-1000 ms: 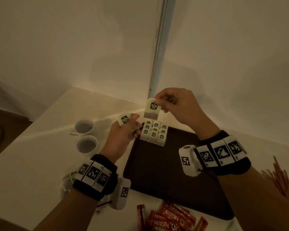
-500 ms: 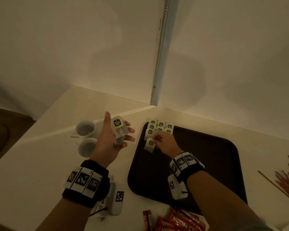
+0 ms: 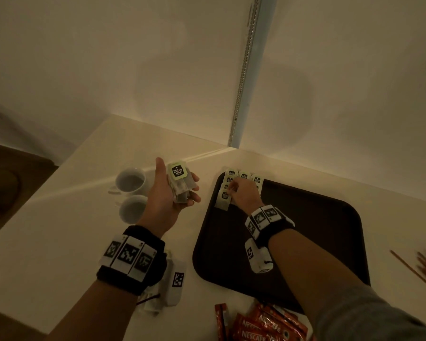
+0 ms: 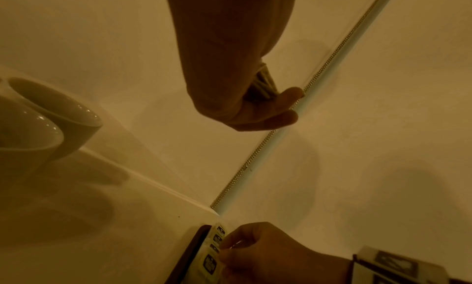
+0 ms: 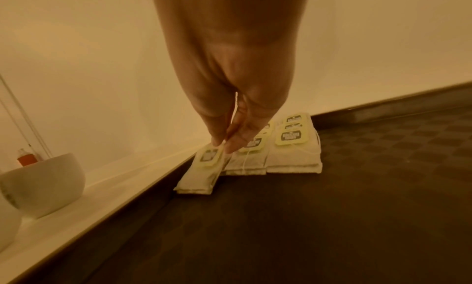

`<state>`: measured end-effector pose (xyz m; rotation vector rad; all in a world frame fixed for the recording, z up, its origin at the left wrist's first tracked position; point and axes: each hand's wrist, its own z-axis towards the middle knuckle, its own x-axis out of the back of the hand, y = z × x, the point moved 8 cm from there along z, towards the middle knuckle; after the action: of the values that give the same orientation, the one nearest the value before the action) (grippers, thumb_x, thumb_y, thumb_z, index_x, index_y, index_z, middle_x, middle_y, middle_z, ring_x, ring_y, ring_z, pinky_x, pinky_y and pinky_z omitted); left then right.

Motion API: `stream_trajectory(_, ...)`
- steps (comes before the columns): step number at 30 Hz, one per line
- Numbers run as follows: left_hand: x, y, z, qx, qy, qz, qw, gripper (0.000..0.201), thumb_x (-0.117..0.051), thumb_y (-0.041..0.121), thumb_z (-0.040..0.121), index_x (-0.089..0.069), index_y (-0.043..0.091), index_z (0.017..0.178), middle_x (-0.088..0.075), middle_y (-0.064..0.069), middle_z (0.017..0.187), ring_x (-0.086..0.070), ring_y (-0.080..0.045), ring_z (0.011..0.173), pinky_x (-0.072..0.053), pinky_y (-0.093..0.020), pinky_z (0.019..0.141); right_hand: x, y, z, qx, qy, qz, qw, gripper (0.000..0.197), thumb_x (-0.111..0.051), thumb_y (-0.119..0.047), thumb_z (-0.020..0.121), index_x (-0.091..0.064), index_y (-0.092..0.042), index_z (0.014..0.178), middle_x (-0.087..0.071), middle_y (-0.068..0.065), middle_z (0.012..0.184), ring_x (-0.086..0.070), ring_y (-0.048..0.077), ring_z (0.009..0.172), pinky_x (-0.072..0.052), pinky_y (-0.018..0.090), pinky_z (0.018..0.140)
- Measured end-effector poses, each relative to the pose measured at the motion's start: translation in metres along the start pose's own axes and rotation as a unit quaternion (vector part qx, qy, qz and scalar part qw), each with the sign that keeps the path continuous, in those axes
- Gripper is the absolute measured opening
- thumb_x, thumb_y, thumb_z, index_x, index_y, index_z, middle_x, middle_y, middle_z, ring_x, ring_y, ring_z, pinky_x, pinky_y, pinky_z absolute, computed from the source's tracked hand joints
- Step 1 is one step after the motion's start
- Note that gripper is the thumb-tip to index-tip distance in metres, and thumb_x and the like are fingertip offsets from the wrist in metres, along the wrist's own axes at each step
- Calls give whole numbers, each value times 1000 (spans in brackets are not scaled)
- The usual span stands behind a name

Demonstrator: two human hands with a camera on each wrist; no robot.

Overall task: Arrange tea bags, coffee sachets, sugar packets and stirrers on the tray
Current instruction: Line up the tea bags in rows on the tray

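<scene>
Tea bags (image 3: pixel 244 179) lie in three columns at the far-left corner of the tray (image 3: pixel 317 230). Right hand (image 3: pixel 244 195) pinches one bag (image 3: pixel 223 199) there; left hand (image 3: pixel 169 193) cups a small stack (image 3: pixel 180 184). Two cups (image 3: pixel 130 193) beside it on the counter (image 3: pixel 59 230).

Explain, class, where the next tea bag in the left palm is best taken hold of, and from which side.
Pinch the green paper tag of the top tea bag in the left hand, coming from above. It lies face up, stiff and uncovered, near the far fingers; the pouch below is soft.
</scene>
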<state>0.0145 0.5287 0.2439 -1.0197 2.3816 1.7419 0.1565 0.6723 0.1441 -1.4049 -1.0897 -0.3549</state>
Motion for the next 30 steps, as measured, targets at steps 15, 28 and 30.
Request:
stream_trajectory(15, -34, 12, -11, -65, -75, 88, 991, 66, -34, 67, 81, -63, 8, 85, -60, -2, 63, -53, -17, 45, -38, -20, 41, 111, -170, -67, 279, -45, 184, 941, 6, -71, -15, 82, -69, -10, 84, -68, -5, 76, -59, 1, 67, -45, 11, 66)
stream_trajectory(28, -69, 52, -41, -227, -96, 36, 969, 19, -69, 17, 76, -71, 31, 63, -57, 6, 52, -48, -7, 40, -35, -18, 39, 192, -221, -127, 393, 44, 98, 913, 6, -72, -21, 81, -72, -15, 82, -67, -4, 71, -57, 9, 62, -39, 10, 55)
stream_trajectory(30, -73, 53, -44, -226, -111, 16, 968, 17, -68, 20, 77, -70, 31, 65, -59, 7, 56, -47, -7, 40, -35, -18, 40, 195, -224, -132, 399, 52, 69, 913, 8, -71, -24, 82, -72, -16, 83, -69, -3, 73, -58, 13, 64, -46, 20, 59)
